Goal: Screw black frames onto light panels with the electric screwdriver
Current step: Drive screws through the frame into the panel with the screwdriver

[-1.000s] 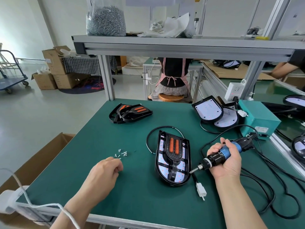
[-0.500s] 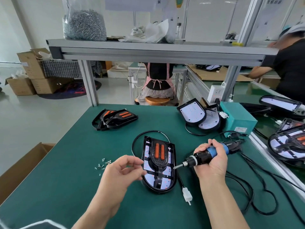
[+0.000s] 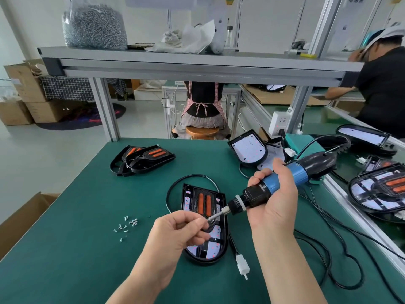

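A light panel with a black frame and two orange strips (image 3: 203, 207) lies on the green table (image 3: 76, 249). Above it my right hand (image 3: 274, 205) grips the blue and black electric screwdriver (image 3: 282, 185), its bit pointing down-left. My left hand (image 3: 179, 233) pinches a small screw at the bit's tip, fingers curled; the screw itself is barely visible. Several loose screws (image 3: 126, 226) lie on the table left of the panel.
Spare black frames (image 3: 142, 160) are stacked at the back left, bare light panels (image 3: 249, 150) lean at the back right. The panel's white plug (image 3: 242, 265) and black cables (image 3: 328, 249) trail at the right. More panels (image 3: 381, 191) sit on the neighbouring bench. Another person works beyond.
My left hand left the screw pile and came up to the screwdriver bit with a screw. My right hand lifted the screwdriver and tilted its bit toward the left hand.
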